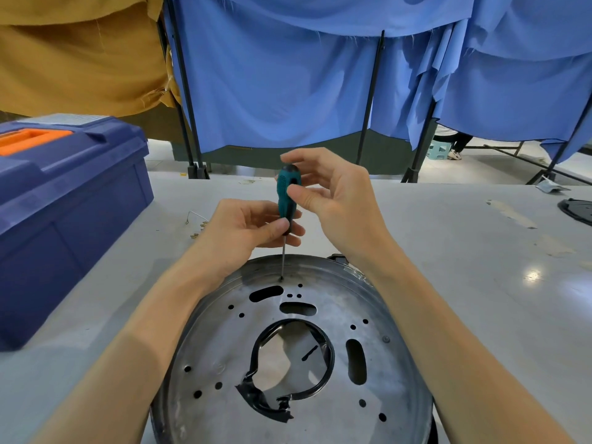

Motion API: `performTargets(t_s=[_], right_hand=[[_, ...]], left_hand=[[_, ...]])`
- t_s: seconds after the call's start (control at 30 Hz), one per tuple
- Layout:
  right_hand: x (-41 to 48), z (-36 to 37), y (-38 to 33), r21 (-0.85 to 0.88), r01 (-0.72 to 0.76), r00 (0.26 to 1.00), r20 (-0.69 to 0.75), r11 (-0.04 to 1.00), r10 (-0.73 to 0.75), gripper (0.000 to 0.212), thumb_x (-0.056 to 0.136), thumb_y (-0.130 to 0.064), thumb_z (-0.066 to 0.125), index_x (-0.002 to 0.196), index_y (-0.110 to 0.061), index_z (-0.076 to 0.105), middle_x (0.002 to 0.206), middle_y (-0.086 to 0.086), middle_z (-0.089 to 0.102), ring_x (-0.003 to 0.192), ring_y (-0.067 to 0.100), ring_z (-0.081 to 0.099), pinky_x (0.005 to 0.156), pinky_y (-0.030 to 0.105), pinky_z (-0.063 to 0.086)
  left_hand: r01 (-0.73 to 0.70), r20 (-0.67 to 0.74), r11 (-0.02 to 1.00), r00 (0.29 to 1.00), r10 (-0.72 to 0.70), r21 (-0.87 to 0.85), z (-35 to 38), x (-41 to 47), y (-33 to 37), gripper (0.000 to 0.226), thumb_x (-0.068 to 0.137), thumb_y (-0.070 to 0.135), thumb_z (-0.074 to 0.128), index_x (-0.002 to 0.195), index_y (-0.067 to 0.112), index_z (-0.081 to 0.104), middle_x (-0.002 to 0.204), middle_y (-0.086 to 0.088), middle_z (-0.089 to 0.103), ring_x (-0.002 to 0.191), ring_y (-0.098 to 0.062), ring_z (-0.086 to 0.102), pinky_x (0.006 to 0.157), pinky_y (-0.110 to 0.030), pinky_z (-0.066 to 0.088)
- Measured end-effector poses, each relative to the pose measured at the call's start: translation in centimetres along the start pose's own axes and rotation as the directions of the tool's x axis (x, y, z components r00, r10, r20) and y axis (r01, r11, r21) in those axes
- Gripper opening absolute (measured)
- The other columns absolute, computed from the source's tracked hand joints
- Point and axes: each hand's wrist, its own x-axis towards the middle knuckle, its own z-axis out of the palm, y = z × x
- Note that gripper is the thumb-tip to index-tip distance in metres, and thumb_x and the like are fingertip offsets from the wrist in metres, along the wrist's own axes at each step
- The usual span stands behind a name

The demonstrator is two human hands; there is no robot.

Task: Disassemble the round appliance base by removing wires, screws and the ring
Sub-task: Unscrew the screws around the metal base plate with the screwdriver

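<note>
With the round base (288,357) lying at the table's (464,251) near edge, the left hand (246,233) pinches the screwdriver's (287,200) lower handle while the right hand (333,190) fingertips grip its top, so keeping the shaft upright and pressed down into the far-rim screw (281,278) should prevent slipping.

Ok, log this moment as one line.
step: unscrewing | tool: screwdriver upright, tip at far rim of round base | left hand: grips lower handle | right hand: fingers on upper handle
</note>
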Motion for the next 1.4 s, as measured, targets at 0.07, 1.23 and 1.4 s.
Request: performTargets(t_s=[0.07, 1.23, 1.4], right_hand=[[-0.06, 0.13, -0.01, -0.005, 0.008, 1.000, 0.017, 1.000, -0.008, 0.025, 0.090, -0.002, 0.063, 0.112, -0.011, 0.065, 0.105, 0.003, 0.069, 0.098, 0.016, 0.063, 0.083, 0.024, 0.055], [-0.14, -0.03, 0.07, -0.022, 0.020, 0.999, 0.036, 1.000, -0.019, 0.027, 0.086, -0.013, 0.071, 0.113, -0.016, 0.069, 0.105, 0.003, 0.067, 0.097, 0.013, 0.061, 0.081, 0.022, 0.054], [0.04, -0.18, 0.26, 0.026, -0.012, 1.000, -0.007, 1.000, 0.012, 0.035, 0.085, 0.002, 0.067, 0.118, -0.011, 0.065, 0.100, 0.004, 0.069, 0.096, 0.016, 0.065, 0.081, 0.022, 0.056]], left_hand=[[-0.012, -0.033, 0.999, 0.999, 0.014, 0.045, -0.07, 0.05, -0.03, 0.012, 0.086, 0.007, 0.065, 0.096, 0.012, 0.069, 0.085, -0.005, 0.076, 0.077, -0.022, 0.074, 0.070, -0.021, 0.057], [-0.033, -0.046, 0.997, 0.998, 0.036, 0.064, 0.01, 0.38, -0.34, 0.034, 0.070, 0.015, 0.076, 0.099, 0.002, 0.065, 0.087, -0.011, 0.068, 0.072, -0.028, 0.074, 0.069, -0.026, 0.059], [-0.006, 0.005, 1.000, 1.000, 0.006, 0.028, -0.07, 0.16, -0.19, 0.016, 0.085, 0.009, 0.065, 0.100, 0.010, 0.070, 0.091, -0.010, 0.075, 0.079, -0.025, 0.074, 0.072, -0.023, 0.057]])
